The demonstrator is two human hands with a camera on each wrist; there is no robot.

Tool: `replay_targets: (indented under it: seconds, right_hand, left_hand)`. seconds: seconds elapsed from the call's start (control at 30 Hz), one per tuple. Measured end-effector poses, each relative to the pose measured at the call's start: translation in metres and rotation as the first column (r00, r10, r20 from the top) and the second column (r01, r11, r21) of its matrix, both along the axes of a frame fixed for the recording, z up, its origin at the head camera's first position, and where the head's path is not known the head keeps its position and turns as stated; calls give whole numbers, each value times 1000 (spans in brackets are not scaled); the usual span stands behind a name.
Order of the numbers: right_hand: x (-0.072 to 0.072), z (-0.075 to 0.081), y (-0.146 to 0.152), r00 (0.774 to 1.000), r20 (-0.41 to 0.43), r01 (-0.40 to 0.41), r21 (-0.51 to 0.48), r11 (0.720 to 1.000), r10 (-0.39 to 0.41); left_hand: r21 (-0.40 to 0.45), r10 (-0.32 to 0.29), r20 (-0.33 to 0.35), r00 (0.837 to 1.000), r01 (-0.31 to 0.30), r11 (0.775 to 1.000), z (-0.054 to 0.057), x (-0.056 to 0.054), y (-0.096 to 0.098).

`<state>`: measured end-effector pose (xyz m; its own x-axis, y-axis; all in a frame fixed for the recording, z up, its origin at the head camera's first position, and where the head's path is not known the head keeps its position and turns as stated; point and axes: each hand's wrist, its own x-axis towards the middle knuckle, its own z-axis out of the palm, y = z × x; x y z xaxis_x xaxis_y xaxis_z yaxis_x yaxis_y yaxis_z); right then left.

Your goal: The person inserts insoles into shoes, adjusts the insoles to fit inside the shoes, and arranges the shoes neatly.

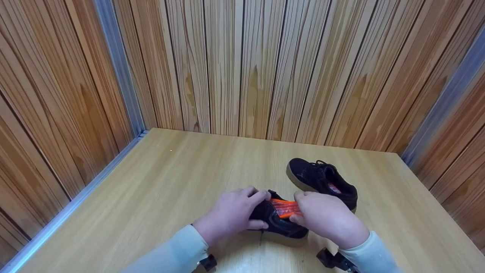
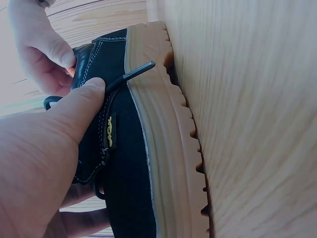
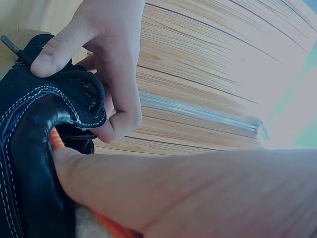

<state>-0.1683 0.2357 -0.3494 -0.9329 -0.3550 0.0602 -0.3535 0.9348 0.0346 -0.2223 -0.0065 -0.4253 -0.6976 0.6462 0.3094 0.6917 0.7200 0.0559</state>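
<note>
A black shoe (image 1: 291,228) with a tan rubber sole (image 2: 166,129) stands on the table, toe to the left. My left hand (image 1: 231,210) grips its front part, thumb on the near side by the laces and fingers over the far side. An orange-edged insole (image 1: 285,207) with a reddish patterned face shows at the shoe's opening. My right hand (image 1: 327,217) pinches this insole, thumb reaching into the opening in the right wrist view. The insole's front end is hidden inside the shoe. A dark lace tip (image 2: 133,75) sticks out beside the left thumb.
A second black shoe (image 1: 308,175) stands behind and to the right, close to my right hand, with a reddish insole inside. The wooden table (image 1: 182,167) meets a wood-panelled wall (image 1: 223,68) at the back, with metal strips (image 1: 117,60) at the corners.
</note>
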Motion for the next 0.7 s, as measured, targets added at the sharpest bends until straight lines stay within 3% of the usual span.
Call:
replay_targets:
  seconds: [0.4,0.7]
  right_hand:
    - [-1,0,1,1000,16,5,1,1000,-5]
    - [-1,10,7,998,70,4,8,1000,-5]
  left_hand:
    - [-8,10,9,1000,-10,1000,0,0,0]
    - [-20,21,39,999,-20,1000,3,1,-1]
